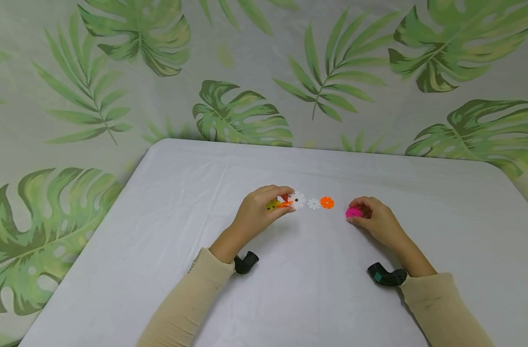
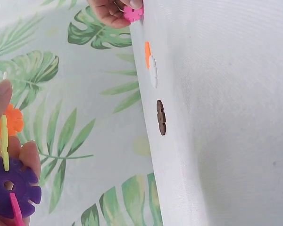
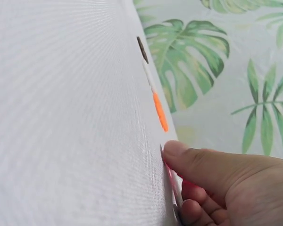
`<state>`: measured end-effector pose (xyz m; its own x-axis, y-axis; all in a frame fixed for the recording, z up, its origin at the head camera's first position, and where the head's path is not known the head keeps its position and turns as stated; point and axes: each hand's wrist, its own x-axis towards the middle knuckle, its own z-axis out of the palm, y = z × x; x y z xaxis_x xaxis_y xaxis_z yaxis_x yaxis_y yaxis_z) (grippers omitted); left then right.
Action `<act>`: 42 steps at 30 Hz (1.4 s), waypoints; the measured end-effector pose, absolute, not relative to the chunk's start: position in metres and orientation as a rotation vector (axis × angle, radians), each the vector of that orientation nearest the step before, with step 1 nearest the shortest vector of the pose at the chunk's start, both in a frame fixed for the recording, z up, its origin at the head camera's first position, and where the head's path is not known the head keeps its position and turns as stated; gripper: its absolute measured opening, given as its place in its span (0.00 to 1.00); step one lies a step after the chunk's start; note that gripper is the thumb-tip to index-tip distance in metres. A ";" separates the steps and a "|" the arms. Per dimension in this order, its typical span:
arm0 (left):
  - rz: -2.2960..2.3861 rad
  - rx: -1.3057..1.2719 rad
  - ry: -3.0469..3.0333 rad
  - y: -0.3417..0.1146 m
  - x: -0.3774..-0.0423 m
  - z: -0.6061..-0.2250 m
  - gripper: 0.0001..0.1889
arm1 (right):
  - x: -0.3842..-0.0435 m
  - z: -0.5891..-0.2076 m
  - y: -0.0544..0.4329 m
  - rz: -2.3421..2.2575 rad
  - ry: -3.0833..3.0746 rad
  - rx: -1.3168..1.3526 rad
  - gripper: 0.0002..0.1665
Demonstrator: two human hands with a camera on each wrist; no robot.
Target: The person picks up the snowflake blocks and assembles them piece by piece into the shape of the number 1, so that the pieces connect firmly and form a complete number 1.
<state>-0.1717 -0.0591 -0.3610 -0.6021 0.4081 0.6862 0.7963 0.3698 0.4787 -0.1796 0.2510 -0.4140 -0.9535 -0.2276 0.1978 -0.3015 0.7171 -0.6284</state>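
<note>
My left hand holds up a joined piece of notched snowflake discs. A white disc stands at its fingertips, with orange and yellow discs behind. In the left wrist view a purple disc and a pink disc also belong to this piece. Further right, my right hand pinches a bright pink disc low at the tabletop. Between the hands lie a white disc and an orange disc, touching or overlapping. A brown disc lies near them, mostly hidden in the head view.
A white cloth covers the table. Behind its far edge hangs a leaf-patterned backdrop. Black wrist devices sit at both cuffs, below the hands.
</note>
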 end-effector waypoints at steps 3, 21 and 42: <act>-1.137 -1.045 -2.173 -0.059 -0.172 -0.362 0.19 | -0.179 -0.413 0.250 1.099 -2.805 0.414 0.17; -1.127 -1.040 -2.186 -0.059 -0.172 -0.362 0.19 | -0.176 -0.384 0.238 1.435 -2.658 0.513 0.17; -1.128 -1.042 -2.206 -0.059 -0.172 -0.363 0.19 | -0.171 -0.331 0.206 1.600 -2.424 0.661 0.13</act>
<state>-0.1715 -0.0587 -0.3630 -0.6133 0.4198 0.6690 0.7882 0.3803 0.4839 -0.1712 0.2056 -0.3306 -0.8891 -0.2716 0.3683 -0.4454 0.3290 -0.8327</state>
